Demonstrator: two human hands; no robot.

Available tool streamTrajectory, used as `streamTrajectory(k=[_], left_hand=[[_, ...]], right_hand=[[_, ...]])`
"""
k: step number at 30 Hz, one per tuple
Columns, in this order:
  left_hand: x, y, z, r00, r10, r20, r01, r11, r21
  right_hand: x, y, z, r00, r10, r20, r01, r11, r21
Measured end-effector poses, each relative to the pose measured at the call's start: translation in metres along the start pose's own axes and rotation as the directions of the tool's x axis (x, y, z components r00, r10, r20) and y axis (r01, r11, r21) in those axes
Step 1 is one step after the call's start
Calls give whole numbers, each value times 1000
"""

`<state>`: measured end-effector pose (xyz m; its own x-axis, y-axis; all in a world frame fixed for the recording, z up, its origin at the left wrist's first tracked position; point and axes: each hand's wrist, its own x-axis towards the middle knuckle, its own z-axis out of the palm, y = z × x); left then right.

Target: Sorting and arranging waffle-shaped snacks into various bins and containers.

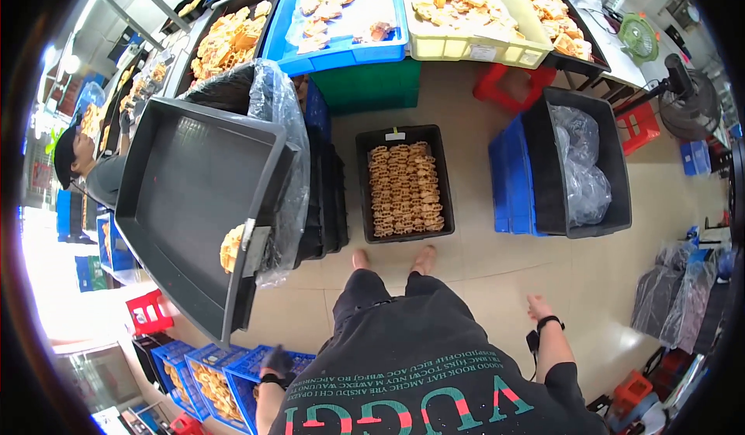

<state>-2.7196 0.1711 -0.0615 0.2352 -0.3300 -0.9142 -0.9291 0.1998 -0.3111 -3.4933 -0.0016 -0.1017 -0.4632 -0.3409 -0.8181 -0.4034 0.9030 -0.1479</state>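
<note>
My left hand (277,360), in a dark glove, hangs low beside the blue crates at the lower left; its fingers are too unclear to read. My right hand (538,308) hangs bare at my right side with fingers curled in, holding nothing visible and touching nothing. A black wristband (550,322) circles that wrist. On the floor before my feet stands a black crate (362,194) with light-brown, waffle-like pieces (405,187) packed in rows. To the left, a large black tray (206,171) lies tilted on a stack, with one such piece (231,249) in its corner.
Clear plastic hangs beside the black tray. Blue (337,63) and pale yellow (481,47) bins of brown pieces line the far side. A lined black crate (621,194) stands right, near a fan (689,105). Blue crates (209,350) sit lower left. Another person (105,175) is at far left.
</note>
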Motion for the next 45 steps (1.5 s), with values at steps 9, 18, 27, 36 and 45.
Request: streamTrajectory(k=[9, 18, 27, 36, 45], left_hand=[[25, 96, -160, 1000, -9, -10, -9, 79, -997], [-4, 85, -111, 981, -185, -56, -117, -342, -932], [38, 164, 30, 926, 175, -335, -374, 554, -744], [28, 126, -130, 944, -167, -285, -316, -205, -927], [85, 73, -40, 465, 102, -880, -614, 753, -237]], right_hand=[[13, 61, -15, 994, 31, 106, -76, 891, 447], [27, -37, 0, 967, -144, 211, 70, 944, 322], [-4, -231, -55, 846, -524, 99, 501, 844, 192], [-53, -315, -65, 865, -472, 171, 448, 879, 163], [4, -344, 28, 892, -392, 224, 341, 910, 234]])
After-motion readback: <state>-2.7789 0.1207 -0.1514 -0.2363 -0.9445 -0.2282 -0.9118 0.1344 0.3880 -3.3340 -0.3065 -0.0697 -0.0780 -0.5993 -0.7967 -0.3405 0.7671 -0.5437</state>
